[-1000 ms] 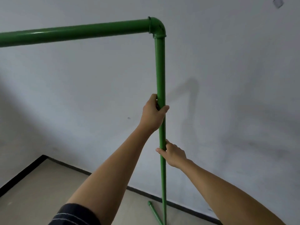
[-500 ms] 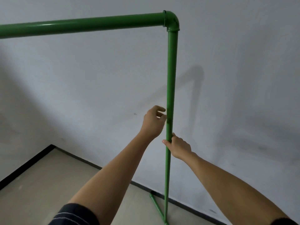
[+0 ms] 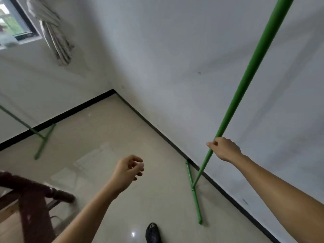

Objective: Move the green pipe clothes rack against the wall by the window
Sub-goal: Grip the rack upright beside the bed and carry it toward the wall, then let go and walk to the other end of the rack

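Rack (image 3: pixel 245 81) upright in R hand (image 3: pixel 226 149), grip closed round it; foot on floor (image 3: pixel 108 137) beside wall (image 3: pixel 175 50). L hand (image 3: pixel 128 170) free, fingers loosely curled, holding nothing.

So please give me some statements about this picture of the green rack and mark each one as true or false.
1. The right hand has a grip on the upright green pipe. True.
2. The left hand also holds the pipe. False: it is in the air, apart from the pipe, fingers loosely curled and empty.
3. The foot bar of the rack lies on the floor, with its far end at the black skirting of the wall. True.
4. The window is at the lower right. False: it is at the upper left, beside a bunched curtain.
5. A dark shoe shows at the bottom edge. True.
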Demonstrator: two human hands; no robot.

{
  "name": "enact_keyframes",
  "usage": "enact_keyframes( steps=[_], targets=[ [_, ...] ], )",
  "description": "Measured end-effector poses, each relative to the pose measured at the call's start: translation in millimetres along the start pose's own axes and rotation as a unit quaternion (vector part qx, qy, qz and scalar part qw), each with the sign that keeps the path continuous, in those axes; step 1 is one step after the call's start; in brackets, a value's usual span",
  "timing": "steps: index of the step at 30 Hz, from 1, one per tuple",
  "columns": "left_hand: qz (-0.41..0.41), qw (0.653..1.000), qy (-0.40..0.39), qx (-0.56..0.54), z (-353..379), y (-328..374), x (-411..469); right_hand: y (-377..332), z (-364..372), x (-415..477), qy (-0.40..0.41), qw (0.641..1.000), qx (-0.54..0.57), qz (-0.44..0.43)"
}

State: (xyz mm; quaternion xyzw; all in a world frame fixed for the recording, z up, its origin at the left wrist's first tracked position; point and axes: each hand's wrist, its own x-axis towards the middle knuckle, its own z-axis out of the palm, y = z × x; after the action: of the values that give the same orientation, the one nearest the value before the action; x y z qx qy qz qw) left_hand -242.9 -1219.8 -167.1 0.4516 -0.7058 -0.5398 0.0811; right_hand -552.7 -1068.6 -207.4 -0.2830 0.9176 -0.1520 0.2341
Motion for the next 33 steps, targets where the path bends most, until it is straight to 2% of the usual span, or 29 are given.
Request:
enact_keyframes(
  steps=[5,10,13,17,24,33],
  targets=[
    [-0.126,0.985,0.086,-0.081,-38.8,-99.8,-57.5,-39.3,83.4,-39.0,-0.142,0.975,0.123,-0.114],
    [-0.217,0.951,0.152,-0.161,-74.0,-172.2,-94.0,-100.4,142.7,-66.1,-0.239,0.949,0.169,-0.118],
    [-0.252,0.928,0.185,-0.205,-106.9,-196.0,-98.2,-142.6,166.2,-66.0,-0.266,0.941,0.170,-0.121],
    [-0.256,0.912,0.229,-0.226,-165.5,-215.0,-82.2,-214.9,189.8,-48.2,-0.272,0.938,0.179,-0.120],
    [-0.215,0.911,0.267,-0.228,-268.4,-215.5,-20.8,-348.3,213.5,-7.6,-0.292,0.923,0.177,-0.174],
    [-0.226,0.884,0.310,-0.269,-365.1,-222.1,114.8,-488.5,236.2,136.6,-0.298,0.919,0.160,-0.204]
  ],
)
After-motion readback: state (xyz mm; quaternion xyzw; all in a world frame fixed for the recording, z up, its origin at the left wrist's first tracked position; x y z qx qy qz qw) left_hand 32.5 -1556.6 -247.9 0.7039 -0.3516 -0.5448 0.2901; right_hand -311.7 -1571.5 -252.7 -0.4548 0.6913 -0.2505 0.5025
